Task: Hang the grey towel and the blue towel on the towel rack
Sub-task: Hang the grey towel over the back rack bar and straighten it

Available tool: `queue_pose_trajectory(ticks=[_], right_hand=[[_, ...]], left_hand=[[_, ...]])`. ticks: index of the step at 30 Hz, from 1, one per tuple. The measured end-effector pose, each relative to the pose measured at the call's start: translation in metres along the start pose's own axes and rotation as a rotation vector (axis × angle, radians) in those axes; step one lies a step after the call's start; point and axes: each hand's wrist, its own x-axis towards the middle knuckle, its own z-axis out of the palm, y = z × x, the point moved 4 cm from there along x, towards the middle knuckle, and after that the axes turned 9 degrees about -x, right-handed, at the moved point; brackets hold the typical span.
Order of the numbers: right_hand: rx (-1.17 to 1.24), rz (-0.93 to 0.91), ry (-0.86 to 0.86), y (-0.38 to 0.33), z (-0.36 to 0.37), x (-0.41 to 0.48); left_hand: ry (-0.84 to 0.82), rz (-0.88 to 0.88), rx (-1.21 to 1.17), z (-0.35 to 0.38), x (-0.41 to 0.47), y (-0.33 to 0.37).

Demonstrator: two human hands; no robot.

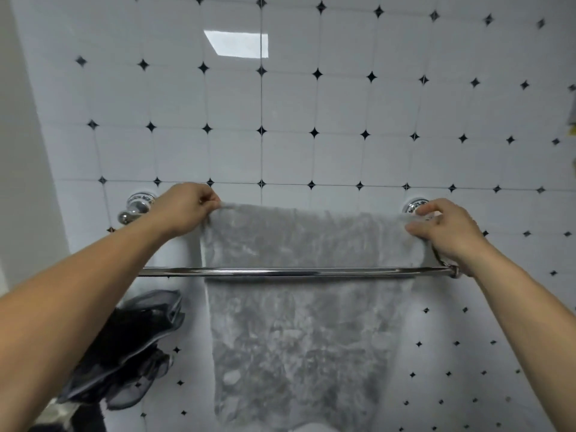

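Two bare forearms reach up and forward from the lower corners, spread wide apart, the left hand [187, 207] and right hand [445, 232] each with fingers pinched closed on a top corner of the grey towel [299, 322].

White tiled wall [343, 104] with black diamond accents, bright light reflection [238, 43]

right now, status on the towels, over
Left hand and right hand pinch the grey towel's top corners. It hangs behind the front bar. Blue towel not in view. Dark cloth lower left, clear.
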Motion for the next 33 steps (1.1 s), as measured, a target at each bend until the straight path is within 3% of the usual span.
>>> queue_pose_trajectory(ticks=[3, 5, 7, 14, 21, 24, 29, 31, 33], right_hand=[[-0.401, -0.173, 0.073, -0.014, -0.006, 0.0], [-0.442, -0.344, 0.057, -0.032, 0.0, -0.002], [-0.494, -0.433, -0.056, -0.037, 0.01, 0.0], [-0.405, -0.455, -0.024, -0.016, 0.006, 0.014], [-0.657, -0.476, 0.031, -0.014, 0.009, 0.014], [-0.619, -0.451, 0.092, -0.017, 0.012, 0.008], [-0.172, -0.463, 0.397, -0.011, 0.016, -0.055], [-0.057, -0.429, 0.417, 0.011, 0.03, -0.09], [-0.044, -0.303, 0.333, 0.047, 0.055, -0.116]], left_hand=[[0.1, 0.067, -0.15, 0.005, 0.0, 0.013], [-0.071, 0.095, -0.228, 0.018, -0.004, 0.021], [-0.233, 0.153, -0.106, 0.031, -0.01, 0.023], [-0.315, 0.146, 0.052, 0.012, -0.01, -0.007], [-0.288, 0.115, 0.091, 0.008, -0.014, -0.015], [-0.216, 0.08, -0.041, 0.007, -0.023, -0.001], [0.246, 0.296, -0.323, -0.003, -0.074, 0.048], [0.25, 0.357, -0.422, 0.01, -0.114, 0.054], [0.102, 0.342, -0.391, 0.042, -0.16, 0.047]])
